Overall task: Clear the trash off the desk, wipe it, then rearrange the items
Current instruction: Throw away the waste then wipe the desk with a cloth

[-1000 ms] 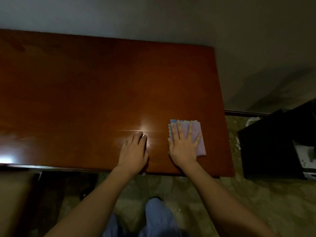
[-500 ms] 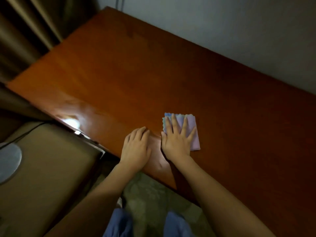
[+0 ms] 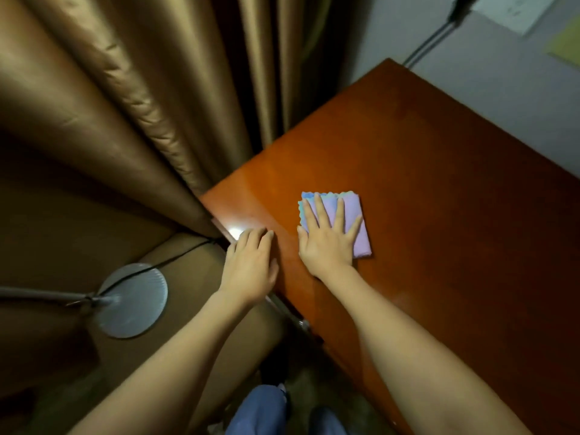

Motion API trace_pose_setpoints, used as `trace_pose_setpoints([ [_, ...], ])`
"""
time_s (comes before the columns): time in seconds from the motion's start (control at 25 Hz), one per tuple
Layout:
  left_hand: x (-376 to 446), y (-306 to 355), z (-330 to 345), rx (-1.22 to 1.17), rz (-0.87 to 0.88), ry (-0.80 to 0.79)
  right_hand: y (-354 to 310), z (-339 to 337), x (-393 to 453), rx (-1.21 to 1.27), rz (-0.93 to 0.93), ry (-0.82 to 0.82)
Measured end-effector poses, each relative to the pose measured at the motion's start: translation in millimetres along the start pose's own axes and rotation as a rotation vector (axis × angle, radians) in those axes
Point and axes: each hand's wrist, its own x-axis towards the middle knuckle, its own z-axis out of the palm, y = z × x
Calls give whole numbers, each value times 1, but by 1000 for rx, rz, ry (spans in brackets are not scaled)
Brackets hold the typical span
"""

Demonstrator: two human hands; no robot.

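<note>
Now | cloth [image 3: 353, 219] is pressed flat under open right hand [image 3: 326, 243], shifted to desk [image 3: 439, 199] left end | left hand [image 3: 249, 266] flat, empty, at edge | wiping judged nearly done

Home room, likely bedroom or study. Polished wooden desk [image 3: 423, 183] under right hand [image 3: 326, 240]; heavy gold curtains [image 3: 131, 98] beyond left hand [image 3: 251, 268]; round lamp base [image 3: 131, 301] with cord left of it; paper notes [image 3: 508, 11] on wall far beyond right hand.
</note>
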Motion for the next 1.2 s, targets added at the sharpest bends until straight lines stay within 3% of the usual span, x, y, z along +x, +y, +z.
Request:
trace_pose_setpoints([
  [0.28, 17, -89, -23, -38, -108, 87, -116, -3, 87, -14, -198, 0],
  [0.6, -10, -118, -16, -34, -269, 44, -155, 3, 80, -75, -426, 13],
  [0.88, -45, -70, -14, -13, -246, 17, -84, 15, -4, 20, -255, 22],
  [1.2, -112, 87, 28, 25, -29, 22, 63, 31, -170, 45, -42, 15],
])
